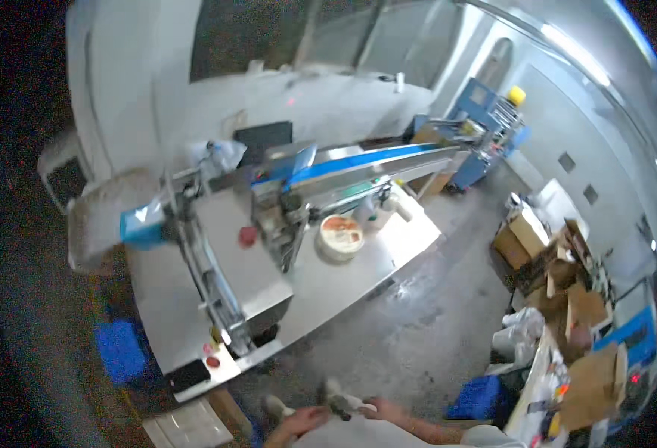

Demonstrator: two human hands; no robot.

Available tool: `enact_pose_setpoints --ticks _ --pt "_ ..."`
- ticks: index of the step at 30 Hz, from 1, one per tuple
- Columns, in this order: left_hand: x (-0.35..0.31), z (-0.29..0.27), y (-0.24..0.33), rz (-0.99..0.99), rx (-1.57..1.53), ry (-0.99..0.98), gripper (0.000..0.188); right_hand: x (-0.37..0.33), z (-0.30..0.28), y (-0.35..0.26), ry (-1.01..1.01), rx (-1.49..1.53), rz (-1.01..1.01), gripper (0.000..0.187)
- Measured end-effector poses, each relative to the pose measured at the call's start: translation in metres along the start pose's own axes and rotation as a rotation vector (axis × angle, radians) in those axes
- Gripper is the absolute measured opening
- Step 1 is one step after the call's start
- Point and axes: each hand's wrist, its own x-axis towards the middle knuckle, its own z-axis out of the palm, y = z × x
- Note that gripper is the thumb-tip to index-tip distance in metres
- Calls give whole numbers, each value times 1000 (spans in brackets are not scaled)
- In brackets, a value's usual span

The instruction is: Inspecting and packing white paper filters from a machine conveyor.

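Low in the view, my left hand [307, 421] is just in front of my body, its fingers loosely stretched toward the right. My right hand [385, 410] is opposite, fingers pointing left. The two hands are apart, and I see nothing held in either, though the picture is blurred. Between and beyond them my pale shoes [333, 388] show on the floor, with a dark patch I cannot make out. Nearest ahead is the front edge of a metal worktable [328, 299] carrying a machine with a blue conveyor belt [366, 163].
On the table stand a white round tub [341, 240] with reddish contents and a metal rail [209, 269]. Blue bins [121, 351] [475, 397] stand at both sides. Cardboard boxes [586, 384] pile up at the right. A blue machine [481, 134] is at the far end.
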Motion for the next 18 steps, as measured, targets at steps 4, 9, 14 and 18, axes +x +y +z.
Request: enact_pose_setpoints --ticks 4,9,14,18 --pt "14 102 126 -165 1262 -82 59 29 -3 46 189 -165 -195 52" --pt "72 130 156 -283 1271 80 61 44 -23 104 93 250 -256 51" --pt "169 234 190 -25 1525 161 62 12 -102 210 191 349 -57 47" --pt "261 309 192 53 1467 82 60 -17 -155 302 539 387 -111 43"
